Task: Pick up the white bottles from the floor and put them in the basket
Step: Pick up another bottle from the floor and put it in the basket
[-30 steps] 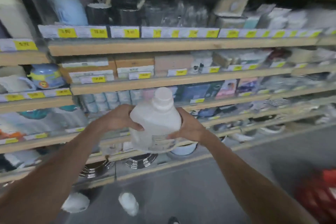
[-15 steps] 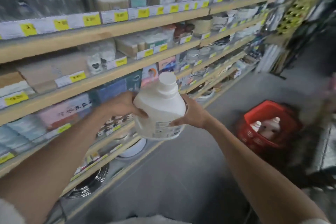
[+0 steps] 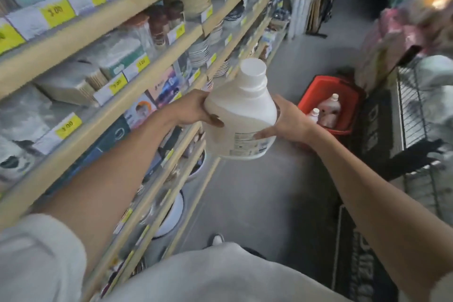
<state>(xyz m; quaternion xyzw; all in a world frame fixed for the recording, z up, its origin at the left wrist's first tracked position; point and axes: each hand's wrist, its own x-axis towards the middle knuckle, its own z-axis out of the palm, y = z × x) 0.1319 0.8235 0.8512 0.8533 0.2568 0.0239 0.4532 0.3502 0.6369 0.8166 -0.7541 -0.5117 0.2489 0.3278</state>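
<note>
Now, bottle: large white bottle (image 3: 240, 115) upright in mid-air over the aisle floor (image 3: 257, 191), cap up, well short of the basket.
left hand (image 3: 193, 108): wraps the bottle's shoulder, thumb across the front.
right hand (image 3: 286, 122): cups the lower side by the label. Two-handed probably because the body is wide and looks heavy.
basket (image 3: 328, 79): red, on the floor's right edge by the wire rack (image 3: 416, 110), two bottles (image 3: 329, 108) already inside.
step: carrying, drop not yet made.
</note>
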